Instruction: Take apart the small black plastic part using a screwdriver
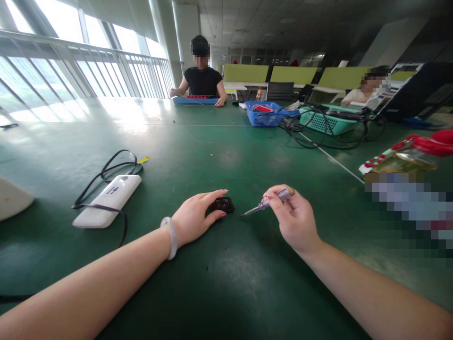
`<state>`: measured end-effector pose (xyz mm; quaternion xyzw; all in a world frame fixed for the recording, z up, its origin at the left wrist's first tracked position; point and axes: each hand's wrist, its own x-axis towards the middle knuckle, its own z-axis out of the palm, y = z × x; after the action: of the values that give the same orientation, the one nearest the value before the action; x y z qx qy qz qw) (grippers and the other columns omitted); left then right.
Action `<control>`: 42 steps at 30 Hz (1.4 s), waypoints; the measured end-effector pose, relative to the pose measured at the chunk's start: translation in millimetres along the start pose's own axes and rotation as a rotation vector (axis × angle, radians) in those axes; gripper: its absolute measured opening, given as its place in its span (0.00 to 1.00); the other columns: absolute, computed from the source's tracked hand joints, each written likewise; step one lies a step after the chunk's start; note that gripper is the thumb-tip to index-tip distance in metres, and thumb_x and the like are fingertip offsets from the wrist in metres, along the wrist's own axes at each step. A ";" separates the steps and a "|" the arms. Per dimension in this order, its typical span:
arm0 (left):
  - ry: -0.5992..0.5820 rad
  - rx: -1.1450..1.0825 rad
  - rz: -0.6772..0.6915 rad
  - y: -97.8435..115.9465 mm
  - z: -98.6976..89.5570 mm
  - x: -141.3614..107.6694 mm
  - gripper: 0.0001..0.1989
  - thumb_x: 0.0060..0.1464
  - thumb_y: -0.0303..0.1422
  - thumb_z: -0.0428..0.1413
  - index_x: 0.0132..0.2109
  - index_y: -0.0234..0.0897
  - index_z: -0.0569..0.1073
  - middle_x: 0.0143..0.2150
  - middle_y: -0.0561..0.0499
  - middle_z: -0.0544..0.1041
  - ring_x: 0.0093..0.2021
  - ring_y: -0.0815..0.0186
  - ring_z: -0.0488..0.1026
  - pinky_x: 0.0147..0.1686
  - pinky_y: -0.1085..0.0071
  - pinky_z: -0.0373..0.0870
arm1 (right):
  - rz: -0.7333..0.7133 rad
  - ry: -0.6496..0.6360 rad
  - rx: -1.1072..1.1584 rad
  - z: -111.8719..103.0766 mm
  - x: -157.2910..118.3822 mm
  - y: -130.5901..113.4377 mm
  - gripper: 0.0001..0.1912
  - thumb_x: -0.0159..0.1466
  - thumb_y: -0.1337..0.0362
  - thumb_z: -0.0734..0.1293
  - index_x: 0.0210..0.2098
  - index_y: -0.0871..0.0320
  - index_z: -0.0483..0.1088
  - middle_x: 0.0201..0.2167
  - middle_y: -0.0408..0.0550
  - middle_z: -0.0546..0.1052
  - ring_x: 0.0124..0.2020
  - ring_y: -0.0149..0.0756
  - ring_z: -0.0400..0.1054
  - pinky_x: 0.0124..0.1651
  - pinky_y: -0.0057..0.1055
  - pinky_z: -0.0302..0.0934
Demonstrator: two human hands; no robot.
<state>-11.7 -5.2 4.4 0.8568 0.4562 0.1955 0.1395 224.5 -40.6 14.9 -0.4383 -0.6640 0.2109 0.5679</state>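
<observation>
My left hand (194,215), with a pale bangle on its wrist, grips a small black rectangular block (224,204) between thumb and fingers. The block lies on the green tabletop, and small details on its upper face are too fine to make out. In my right hand (296,219) is a screwdriver (271,200) with a clear purplish handle, held between thumb and fingers. Its thin metal tip points down and left, just right of the block and apart from it.
A white power bank (108,200) with a black cable lies at left. Further back are a blue basket (265,115), a teal basket (329,120) and tangled black cables. A red-lidded bottle (406,160) lies at right. A person (202,80) sits across the table behind a blue tray.
</observation>
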 end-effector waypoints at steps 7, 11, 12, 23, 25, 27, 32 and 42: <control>0.029 -0.004 -0.015 1.3 -0.1 -0.8 0.23 0.56 0.39 0.56 0.58 0.45 0.66 0.53 0.50 0.75 0.50 0.57 0.73 0.52 0.61 0.69 | -0.030 -0.006 -0.013 1.1 0.4 -3.1 0.06 0.64 0.65 0.63 0.31 0.56 0.70 0.27 0.44 0.73 0.31 0.35 0.68 0.36 0.34 0.64; 0.032 -0.004 0.005 -0.3 0.6 -0.9 0.22 0.56 0.38 0.56 0.58 0.45 0.66 0.54 0.49 0.74 0.51 0.57 0.72 0.53 0.60 0.68 | -0.047 -0.017 -0.003 1.2 -0.7 -3.9 0.06 0.64 0.65 0.63 0.32 0.56 0.70 0.27 0.45 0.73 0.30 0.35 0.68 0.35 0.34 0.65; 0.037 0.002 0.010 -0.6 0.5 -0.8 0.22 0.56 0.38 0.56 0.58 0.44 0.66 0.53 0.49 0.75 0.51 0.57 0.72 0.53 0.60 0.68 | -0.051 -0.025 0.010 1.1 -1.3 -4.1 0.06 0.64 0.65 0.63 0.32 0.56 0.70 0.28 0.45 0.73 0.31 0.35 0.69 0.35 0.35 0.65; 0.024 0.036 -0.008 1.1 0.4 1.7 0.26 0.55 0.39 0.57 0.60 0.43 0.64 0.47 0.50 0.78 0.52 0.57 0.69 0.53 0.58 0.66 | -0.325 -0.291 -0.043 -2.0 -3.4 -15.8 0.07 0.61 0.68 0.66 0.38 0.52 0.72 0.34 0.44 0.79 0.39 0.39 0.73 0.53 0.46 0.64; 0.015 0.051 -0.015 0.7 1.7 2.3 0.28 0.54 0.39 0.59 0.60 0.43 0.64 0.48 0.48 0.78 0.52 0.57 0.69 0.53 0.58 0.66 | -0.370 -0.316 -0.058 -2.0 -2.9 -16.7 0.08 0.60 0.68 0.67 0.39 0.51 0.72 0.35 0.44 0.79 0.40 0.39 0.74 0.53 0.47 0.64; 0.008 0.063 -0.018 0.1 2.6 2.7 0.28 0.53 0.38 0.60 0.60 0.42 0.65 0.49 0.47 0.77 0.53 0.57 0.69 0.54 0.59 0.66 | -0.407 -0.331 -0.062 -1.7 -2.5 -16.2 0.10 0.60 0.69 0.67 0.40 0.51 0.71 0.36 0.44 0.80 0.40 0.39 0.74 0.53 0.46 0.64; -0.017 0.061 0.013 -2.8 4.5 3.0 0.23 0.55 0.37 0.57 0.58 0.42 0.68 0.51 0.46 0.74 0.54 0.57 0.68 0.55 0.59 0.65 | -0.489 -0.357 -0.110 -0.7 -2.4 -14.0 0.11 0.59 0.69 0.68 0.42 0.51 0.72 0.36 0.44 0.80 0.40 0.39 0.74 0.53 0.45 0.65; -0.045 0.094 0.032 -0.7 4.3 2.8 0.20 0.57 0.36 0.55 0.57 0.41 0.68 0.50 0.45 0.75 0.56 0.56 0.66 0.56 0.58 0.64 | -0.762 -0.477 -0.375 -0.1 -6.2 -21.5 0.08 0.60 0.65 0.68 0.40 0.53 0.71 0.37 0.45 0.80 0.40 0.35 0.74 0.55 0.42 0.63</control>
<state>-8.8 -2.7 0.8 0.8739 0.4477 0.1569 0.1063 217.0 -57.1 28.1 -0.1984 -0.9154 -0.0407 0.3478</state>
